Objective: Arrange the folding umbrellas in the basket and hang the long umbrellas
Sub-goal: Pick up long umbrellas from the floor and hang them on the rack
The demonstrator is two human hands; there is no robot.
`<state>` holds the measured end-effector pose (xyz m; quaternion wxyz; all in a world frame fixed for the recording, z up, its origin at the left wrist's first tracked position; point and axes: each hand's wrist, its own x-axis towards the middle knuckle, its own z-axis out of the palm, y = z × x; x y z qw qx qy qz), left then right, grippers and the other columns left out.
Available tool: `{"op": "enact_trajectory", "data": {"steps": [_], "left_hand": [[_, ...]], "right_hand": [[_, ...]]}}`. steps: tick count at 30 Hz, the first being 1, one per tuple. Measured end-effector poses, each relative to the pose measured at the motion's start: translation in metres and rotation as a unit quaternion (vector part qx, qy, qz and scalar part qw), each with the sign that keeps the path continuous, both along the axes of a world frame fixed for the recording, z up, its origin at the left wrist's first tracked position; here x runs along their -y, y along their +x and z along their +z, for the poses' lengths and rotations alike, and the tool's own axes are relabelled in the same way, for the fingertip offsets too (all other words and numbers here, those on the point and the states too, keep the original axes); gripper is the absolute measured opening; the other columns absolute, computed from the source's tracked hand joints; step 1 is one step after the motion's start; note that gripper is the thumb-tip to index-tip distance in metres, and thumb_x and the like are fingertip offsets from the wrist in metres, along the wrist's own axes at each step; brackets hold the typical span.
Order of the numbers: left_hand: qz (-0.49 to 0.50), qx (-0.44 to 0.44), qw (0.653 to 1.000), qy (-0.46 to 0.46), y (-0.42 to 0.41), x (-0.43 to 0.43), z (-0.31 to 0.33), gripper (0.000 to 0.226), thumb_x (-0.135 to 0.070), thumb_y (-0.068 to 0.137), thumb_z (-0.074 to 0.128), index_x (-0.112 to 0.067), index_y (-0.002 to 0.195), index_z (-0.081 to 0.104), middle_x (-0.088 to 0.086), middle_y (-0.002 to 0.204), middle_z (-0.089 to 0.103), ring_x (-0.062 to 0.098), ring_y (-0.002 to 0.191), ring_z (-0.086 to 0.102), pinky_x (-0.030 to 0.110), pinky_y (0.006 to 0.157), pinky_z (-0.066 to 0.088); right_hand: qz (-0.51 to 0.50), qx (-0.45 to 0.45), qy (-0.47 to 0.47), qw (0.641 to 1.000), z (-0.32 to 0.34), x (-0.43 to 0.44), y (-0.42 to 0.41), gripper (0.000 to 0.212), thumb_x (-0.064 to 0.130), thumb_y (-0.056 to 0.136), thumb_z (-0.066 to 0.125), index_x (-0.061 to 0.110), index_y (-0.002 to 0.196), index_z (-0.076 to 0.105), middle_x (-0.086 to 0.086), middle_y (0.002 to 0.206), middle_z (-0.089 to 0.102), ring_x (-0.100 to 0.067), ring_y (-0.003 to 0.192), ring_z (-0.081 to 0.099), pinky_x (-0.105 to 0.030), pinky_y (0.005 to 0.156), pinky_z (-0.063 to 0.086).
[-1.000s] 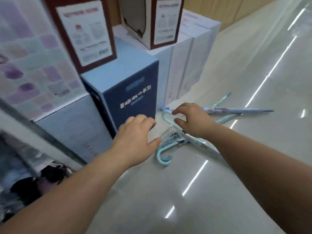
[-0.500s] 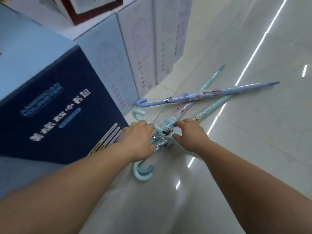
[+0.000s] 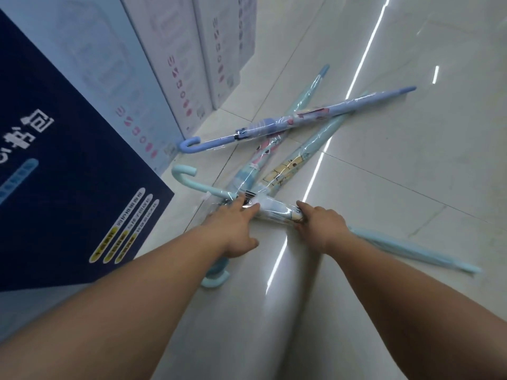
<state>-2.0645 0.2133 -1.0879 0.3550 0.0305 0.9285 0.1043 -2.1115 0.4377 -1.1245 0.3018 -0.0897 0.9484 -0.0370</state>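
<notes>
Head view: right hand (image 3: 322,227) grips the plastic-wrapped canopy of the nearest light-blue long umbrella (image 3: 275,212), which lies on the floor (image 3: 384,187). Left hand (image 3: 236,229) lays outstretched fingers on the wrap nearer the crook, not closed round it. For a clean lift, close the left hand on the shaft and raise the umbrella level, free of those crossing it. Count: four long umbrellas, three crooks showing. Beyond lie the pink-patterned umbrella (image 3: 263,149), the yellow-patterned umbrella (image 3: 296,163) and the periwinkle umbrella (image 3: 301,120). One navy box (image 3: 68,187) stands at left. No basket or rail is visible.

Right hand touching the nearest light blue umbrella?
Touching. Head view: right hand curls over the wrapped light blue umbrella, no gap visible.
</notes>
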Motion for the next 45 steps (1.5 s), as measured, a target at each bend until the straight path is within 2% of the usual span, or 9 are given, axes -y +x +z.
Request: {"op": "enact_trajectory", "data": {"steps": [11,13,16,19,29,35,38,41,45], "left_hand": [[0.109,-0.056,0.983,0.139,0.037,-0.001,0.041,0.086,-0.052,0.092,0.061,-0.04,0.159,0.009,-0.011,0.167,-0.017,0.026,0.154,0.016,0.044,0.121,0.026],[0.16,-0.084,0.959,0.217,0.053,-0.007,0.065,0.075,-0.044,0.097,0.057,-0.04,0.158,0.015,-0.017,0.167,-0.011,0.02,0.154,0.016,0.043,0.123,0.023],[0.285,-0.123,0.881,0.358,0.084,-0.021,0.116,0.063,-0.028,0.1,0.056,-0.044,0.154,0.027,-0.033,0.162,0.0,0.008,0.15,0.026,0.042,0.122,0.028],[0.312,-0.178,0.851,0.382,0.113,-0.036,0.189,0.063,-0.022,0.102,0.05,-0.047,0.154,0.025,-0.044,0.157,-0.004,0.004,0.15,0.024,0.044,0.121,0.031],[0.16,-0.219,0.915,0.299,0.133,-0.061,0.554,0.066,-0.023,0.102,0.049,-0.031,0.159,0.018,-0.03,0.164,-0.01,-0.017,0.146,0.0,0.027,0.12,0.02],[0.136,-0.252,0.932,0.224,0.139,-0.064,0.763,0.074,-0.021,0.1,0.057,-0.031,0.16,0.016,-0.039,0.159,-0.014,-0.021,0.141,0.005,0.03,0.117,0.03],[0.134,-0.302,0.92,0.21,0.149,-0.066,0.831,0.077,-0.023,0.098,0.06,-0.033,0.16,0.016,-0.034,0.161,-0.013,-0.025,0.139,0.007,0.033,0.113,0.039],[0.112,-0.348,0.911,0.193,0.167,-0.069,0.87,0.086,-0.033,0.095,0.064,-0.042,0.159,0.007,-0.027,0.164,-0.018,0.0,0.15,0.017,0.036,0.108,0.044],[0.196,-0.31,0.899,0.239,0.198,-0.084,0.888,0.095,-0.041,0.091,0.069,-0.066,0.146,-0.004,-0.033,0.162,-0.011,-0.002,0.145,0.028,0.028,0.109,0.04]], "right_hand": [[0.001,-0.06,-0.066,0.996,0.048,-0.003,0.038,0.032,0.048,0.099,0.047,0.031,0.126,0.048,-0.005,0.101,0.056,-0.032,0.093,0.056,-0.04,0.076,0.049],[-0.017,-0.061,-0.091,0.994,0.079,-0.002,0.052,0.032,0.047,0.098,0.051,0.032,0.125,0.049,-0.004,0.099,0.055,-0.031,0.092,0.057,-0.04,0.076,0.05],[-0.073,-0.039,-0.14,0.987,0.14,0.001,0.074,0.036,0.045,0.095,0.057,0.034,0.128,0.05,-0.003,0.104,0.058,-0.029,0.096,0.058,-0.037,0.079,0.048],[-0.12,-0.016,-0.194,0.974,0.216,0.003,0.097,0.039,0.043,0.093,0.063,0.034,0.129,0.051,-0.002,0.106,0.061,-0.026,0.096,0.059,-0.032,0.074,0.042],[-0.228,0.013,-0.357,0.906,0.565,-0.026,0.152,0.026,0.039,0.091,0.066,0.041,0.113,0.053,0.011,0.094,0.065,-0.011,0.078,0.06,-0.03,0.069,0.048],[-0.196,0.073,-0.469,0.858,0.756,-0.029,0.164,0.042,0.028,0.094,0.066,0.035,0.133,0.053,0.017,0.101,0.068,0.001,0.09,0.066,-0.019,0.078,0.049],[-0.179,0.061,-0.516,0.835,0.822,-0.03,0.166,0.042,0.021,0.093,0.068,0.039,0.127,0.054,0.016,0.097,0.069,0.001,0.087,0.068,-0.019,0.079,0.052],[-0.168,0.02,-0.566,0.807,0.866,-0.025,0.163,0.041,0.022,0.091,0.072,0.043,0.121,0.055,0.005,0.091,0.07,-0.006,0.075,0.067,-0.022,0.069,0.051],[-0.173,-0.026,-0.615,0.769,0.909,-0.008,0.156,0.046,0.023,0.087,0.075,0.042,0.124,0.055,0.0,0.088,0.067,-0.006,0.072,0.065,-0.03,0.072,0.054]]}}
